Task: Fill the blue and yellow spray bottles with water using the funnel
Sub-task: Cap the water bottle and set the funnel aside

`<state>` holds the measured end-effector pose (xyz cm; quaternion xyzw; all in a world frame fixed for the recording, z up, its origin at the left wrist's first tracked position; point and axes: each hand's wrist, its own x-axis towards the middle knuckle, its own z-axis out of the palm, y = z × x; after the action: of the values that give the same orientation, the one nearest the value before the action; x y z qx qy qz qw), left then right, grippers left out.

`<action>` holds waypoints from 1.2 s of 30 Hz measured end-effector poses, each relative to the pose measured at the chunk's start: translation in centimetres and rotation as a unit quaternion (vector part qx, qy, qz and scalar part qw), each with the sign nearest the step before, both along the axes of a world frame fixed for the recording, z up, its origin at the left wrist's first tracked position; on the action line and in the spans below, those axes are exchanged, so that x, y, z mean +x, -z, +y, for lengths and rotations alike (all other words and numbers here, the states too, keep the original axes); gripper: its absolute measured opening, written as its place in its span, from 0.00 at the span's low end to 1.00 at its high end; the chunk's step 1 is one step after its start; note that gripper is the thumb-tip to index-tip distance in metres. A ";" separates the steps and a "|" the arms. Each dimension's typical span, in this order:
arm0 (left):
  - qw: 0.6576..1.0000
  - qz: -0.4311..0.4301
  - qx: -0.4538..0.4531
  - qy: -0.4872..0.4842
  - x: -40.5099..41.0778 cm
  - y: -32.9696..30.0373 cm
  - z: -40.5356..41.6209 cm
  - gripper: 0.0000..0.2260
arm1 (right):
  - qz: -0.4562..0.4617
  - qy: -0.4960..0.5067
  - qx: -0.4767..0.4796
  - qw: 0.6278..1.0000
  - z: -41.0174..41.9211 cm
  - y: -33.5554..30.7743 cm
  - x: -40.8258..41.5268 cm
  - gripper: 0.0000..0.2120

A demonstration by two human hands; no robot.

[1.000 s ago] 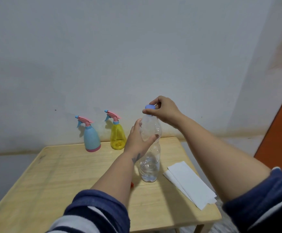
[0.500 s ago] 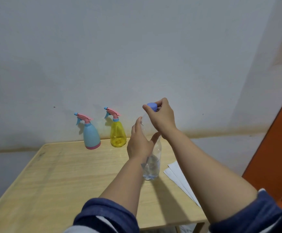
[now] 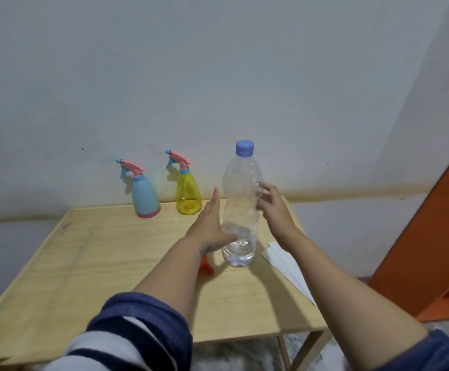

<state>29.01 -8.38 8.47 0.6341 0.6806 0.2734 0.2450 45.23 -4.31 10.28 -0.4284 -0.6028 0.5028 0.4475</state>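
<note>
Clear water bottle [image 3: 240, 210] upright, cap up

Pale wall [image 3: 218, 76], wooden table [image 3: 84, 263], orange furniture [image 3: 432, 236] at right.

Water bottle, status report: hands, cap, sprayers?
Left hand and right hand open beside the water bottle, no grip. Cap on. Both spray bottles closed. Funnel behind left arm.

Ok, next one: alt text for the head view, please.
A capped clear water bottle stands on a wooden table, with the left hand and right hand open on either side of it. Behind stand a blue spray bottle and a yellow spray bottle; white paper lies at right.
</note>
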 end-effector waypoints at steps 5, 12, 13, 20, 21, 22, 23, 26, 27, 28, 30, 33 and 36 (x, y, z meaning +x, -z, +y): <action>0.956 0.247 -0.154 0.041 -1.8 3.1 -0.7 0.43 | -0.070 -0.044 -0.005 0.997 -1.2 3.1 -0.8 0.41; 0.841 0.471 -0.219 0.148 -2.1 4.9 -0.1 0.34 | -0.145 0.006 0.030 0.989 -0.2 5.8 -2.2 0.52; 0.837 0.484 -0.206 0.150 -2.2 5.4 0.0 0.29 | -0.142 0.013 0.034 0.989 -0.2 5.8 -2.3 0.51; 0.845 0.505 -0.117 0.133 -3.3 6.8 0.4 0.15 | -0.138 0.032 0.048 0.989 0.0 6.2 -2.0 0.48; 0.859 0.486 -0.111 0.119 -3.3 6.6 0.5 0.15 | -0.138 0.035 0.051 0.989 0.0 6.0 -1.9 0.47; 0.872 0.467 -0.104 0.103 -3.4 6.4 0.6 0.16 | -0.140 0.037 0.055 0.988 0.1 5.9 -1.8 0.47; 0.884 0.449 -0.101 0.087 -3.4 6.2 0.6 0.18 | -0.143 0.037 0.057 0.987 0.2 5.8 -1.7 0.46; 0.925 0.369 -0.090 0.020 -3.2 5.8 1.1 0.24 | -0.142 0.042 0.065 0.987 1.0 5.1 -1.2 0.46; 0.941 0.329 -0.079 -0.010 -3.1 5.7 1.3 0.25 | -0.138 0.048 0.064 0.987 1.6 4.7 -1.0 0.46; 0.956 0.284 -0.061 -0.041 -2.9 5.5 1.7 0.26 | -0.133 0.054 0.064 0.988 2.2 4.3 -0.8 0.46; 0.978 0.180 -0.025 -0.099 -2.3 5.4 3.0 0.27 | -0.128 0.059 0.066 0.988 3.7 3.3 -0.4 0.46; 0.986 0.013 0.019 -0.167 -0.9 5.4 6.0 0.27 | -0.134 0.064 0.074 0.986 6.4 2.2 0.2 0.45; 0.975 -0.110 0.032 -0.190 0.2 6.0 10.5 0.25 | -0.142 0.091 0.068 0.983 9.9 2.1 0.8 0.45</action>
<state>29.23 2.14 2.45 0.4671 0.7480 0.4050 0.2417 46.02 5.62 8.16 -0.5169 -0.6514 0.3525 0.4292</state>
